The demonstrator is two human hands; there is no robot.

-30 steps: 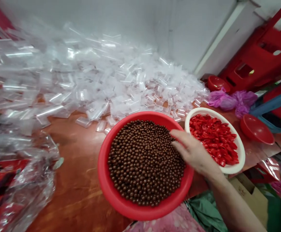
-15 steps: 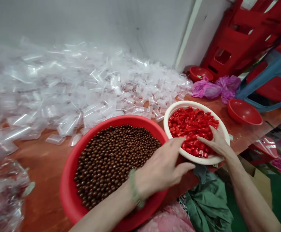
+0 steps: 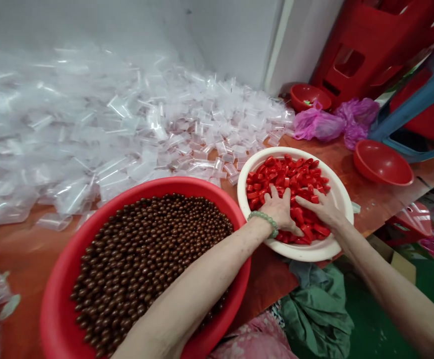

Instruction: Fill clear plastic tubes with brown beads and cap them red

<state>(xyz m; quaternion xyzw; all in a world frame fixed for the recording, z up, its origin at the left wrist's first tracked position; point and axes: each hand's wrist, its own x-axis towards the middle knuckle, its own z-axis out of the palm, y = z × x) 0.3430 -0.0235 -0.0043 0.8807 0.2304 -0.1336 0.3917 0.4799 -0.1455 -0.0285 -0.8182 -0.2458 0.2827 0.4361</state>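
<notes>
Both hands are in a white basin filled with small glossy red plastic pieces, which look like little hollow caps. My left hand, a green bead bracelet at its wrist, rests on the pieces with fingers spread. To its right, my right hand touches them too, fingers stretched apart and some tips sunk among the pieces. Neither hand has visibly gripped a piece. Under my left forearm stands a large red basin holding many shiny brown beads.
Clear plastic tubes lie heaped along the wall. Toward the back right are a red bowl, another red bowl, a pink plastic bag and a blue stool. Green cloth hangs at the table's front edge.
My left hand has moved from over the edge between the basins into the white basin, onto the red pieces. My right hand stays in that basin. The view has shifted slightly.
</notes>
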